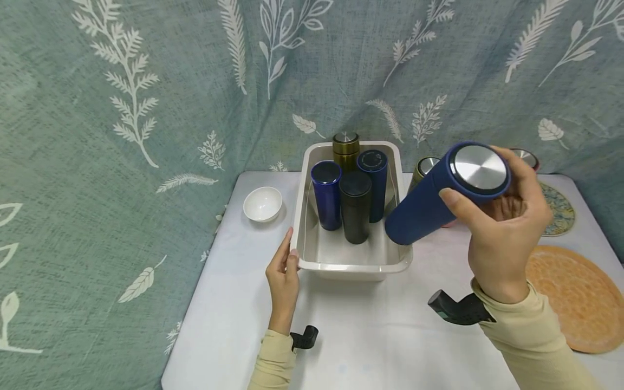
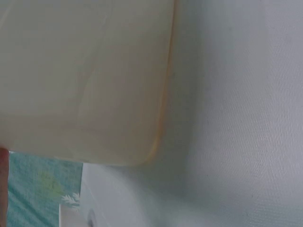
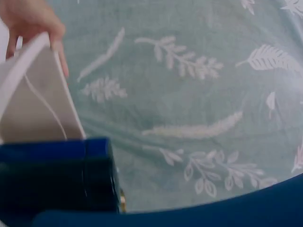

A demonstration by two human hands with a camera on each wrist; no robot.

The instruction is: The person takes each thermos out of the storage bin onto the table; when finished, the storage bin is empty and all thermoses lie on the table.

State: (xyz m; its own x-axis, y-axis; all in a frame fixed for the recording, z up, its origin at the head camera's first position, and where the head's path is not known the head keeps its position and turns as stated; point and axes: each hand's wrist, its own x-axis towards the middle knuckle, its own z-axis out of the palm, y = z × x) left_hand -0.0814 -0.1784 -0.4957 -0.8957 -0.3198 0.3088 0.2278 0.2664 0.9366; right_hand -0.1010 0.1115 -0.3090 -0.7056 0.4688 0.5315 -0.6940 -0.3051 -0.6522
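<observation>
My right hand (image 1: pixel 509 222) grips a dark blue thermos flask (image 1: pixel 429 192) round its silver-topped upper end. The flask slants down to the left, its bottom overlapping the right rim of a white plastic tub (image 1: pixel 353 267) in the head view. At the tub's front left corner, my left hand (image 1: pixel 284 276) holds the rim between thumb and fingers. Upright inside the tub are a glossy blue flask (image 1: pixel 327 200), a black flask (image 1: pixel 355 211), another dark blue flask (image 1: pixel 374 187) and a gold flask (image 1: pixel 346 151) at the back. In the left wrist view, the tub's outer wall (image 2: pixel 85 85) fills the upper left.
A white bowl (image 1: pixel 263 205) sits left of the tub. Partly hidden behind the held flask are a silver-lidded olive flask (image 1: pixel 425 166) and a red-rimmed lid (image 1: pixel 526 157). On the right lie a patterned round mat (image 1: pixel 558 211) and an orange round mat (image 1: pixel 575 298). A leaf-print cloth (image 1: pixel 185 81) hangs behind.
</observation>
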